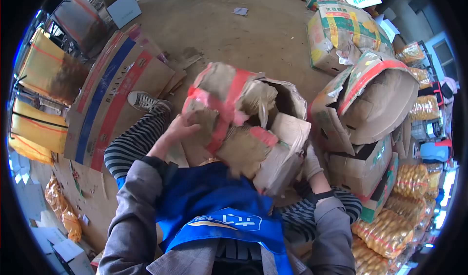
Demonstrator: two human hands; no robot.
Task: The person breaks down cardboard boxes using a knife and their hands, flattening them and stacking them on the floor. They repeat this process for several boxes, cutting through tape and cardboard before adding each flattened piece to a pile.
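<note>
Cardboard takes centre stage: a battered, red-taped carton, torn open along its top, sits tilted right in front of the person, between the striped trouser legs and just beyond the blue apron! Over on its left side, the left grip is laid against the worn cardboard, fingers a little apart, and whether they pinch anything I cannot tell. Across to the far flank, the right grip is up against the carton's right edge, its fingertips out of sight, so no call on how tightly it closes. Just beside that, a gaping carton leans on the stack, with net bags of round produce piled below. Out left, a canvas sneaker shows beside a big carton panel marked BANANAS, all on the brown floor
</note>
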